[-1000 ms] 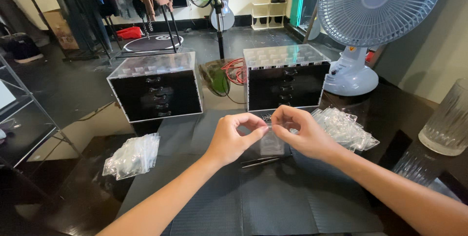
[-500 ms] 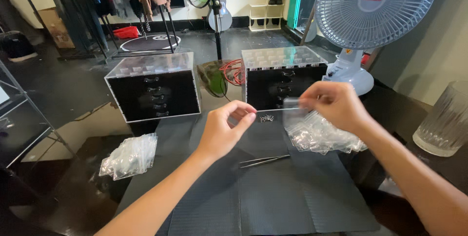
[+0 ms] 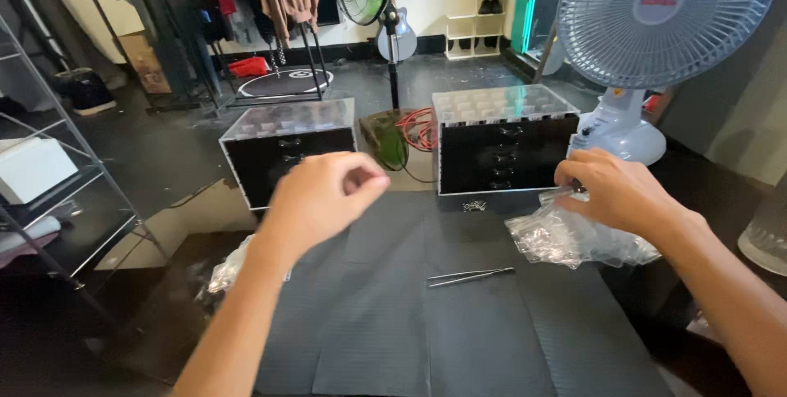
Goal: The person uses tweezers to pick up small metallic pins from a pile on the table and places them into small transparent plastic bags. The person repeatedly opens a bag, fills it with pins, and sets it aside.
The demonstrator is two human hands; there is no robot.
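From the head camera, the hands had parted since half a second before, when they met over the middle of the dark ribbed mat. The left hand hung curled over the mat's left side, fingertips pinched together; whether they held anything could not be told. The right hand had swung out right and gripped the top of the crinkled clear plastic bag, which lay on the mat's right edge. Thin metal tweezers lay untouched between them. A tiny cluster of small metal pieces was too small to identify. The second clear bag sat partly hidden behind the left forearm.
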